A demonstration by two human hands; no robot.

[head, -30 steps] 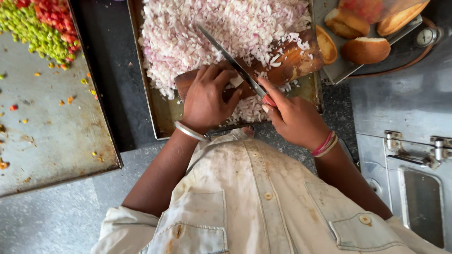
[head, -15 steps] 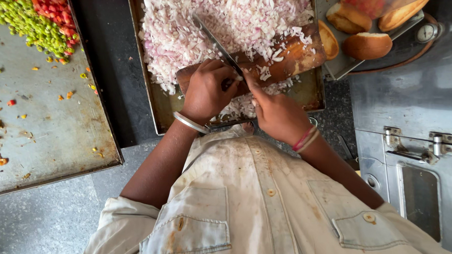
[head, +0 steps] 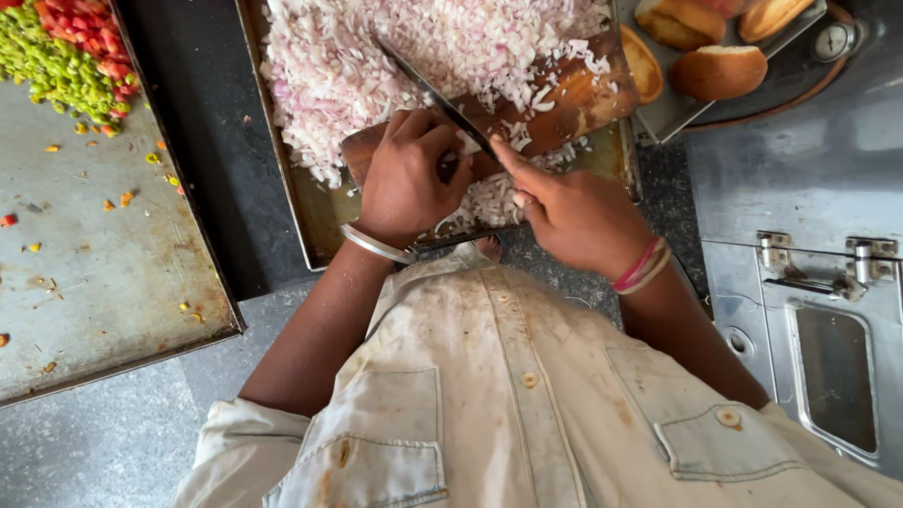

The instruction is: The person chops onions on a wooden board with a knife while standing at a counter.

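My right hand [head: 573,213] grips the handle of a long dark knife [head: 432,91], whose blade slants up and left over a wooden board [head: 577,93]. My left hand [head: 406,177] is curled on the board's near left end, its fingers pressing something hidden beneath them right next to the blade. A big heap of chopped onion [head: 399,42] fills the metal tray [head: 318,214] that the board lies in. A metal bangle circles my left wrist and coloured threads my right.
A large flat steel tray [head: 101,262] at left carries chopped green and red vegetables [head: 49,40] at its far corner and scattered bits. Bread buns [head: 718,63] sit on a tray at top right. A steel unit with a hinged lid [head: 820,297] stands at right.
The knife has kept chopping, its blade shifting slightly left along the board. Both hands stay close together on the board.
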